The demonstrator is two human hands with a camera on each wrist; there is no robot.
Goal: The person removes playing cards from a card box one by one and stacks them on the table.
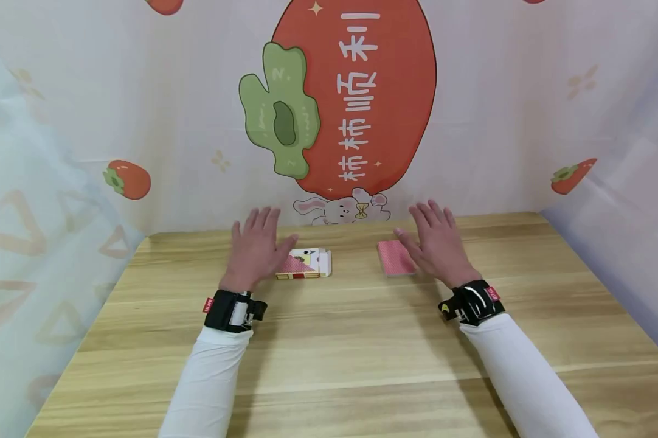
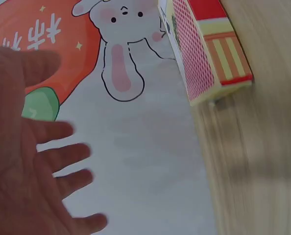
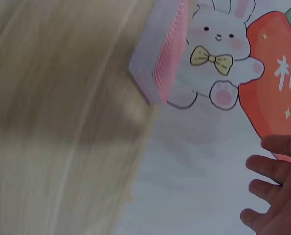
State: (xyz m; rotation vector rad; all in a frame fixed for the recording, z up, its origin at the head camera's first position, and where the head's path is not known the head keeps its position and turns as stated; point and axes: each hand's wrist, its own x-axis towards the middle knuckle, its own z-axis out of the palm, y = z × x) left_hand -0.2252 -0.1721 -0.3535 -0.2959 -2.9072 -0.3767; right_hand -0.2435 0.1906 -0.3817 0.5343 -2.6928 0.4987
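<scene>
My left hand (image 1: pixel 253 252) hovers palm down with fingers spread, overlapping the left end of a playing card box (image 1: pixel 307 267) in the head view. The box lies flat, showing a red patterned back, an ace print and a pale flap at its right end. In the left wrist view the card box (image 2: pixel 209 54) stands apart from the fingers. On the other side, my right hand (image 1: pixel 437 246) has its fingers extended beside a deck of red-backed cards (image 1: pixel 396 258). The right wrist view shows the stacked deck (image 3: pixel 157 54) away from the fingertips. Neither hand holds anything.
Both things lie on a wooden table (image 1: pixel 340 353), toward its back edge. A cloth backdrop (image 1: pixel 197 91) with a large persimmon print and a rabbit hangs right behind that edge. Pale cloth (image 1: pixel 28 201) also hangs at the left.
</scene>
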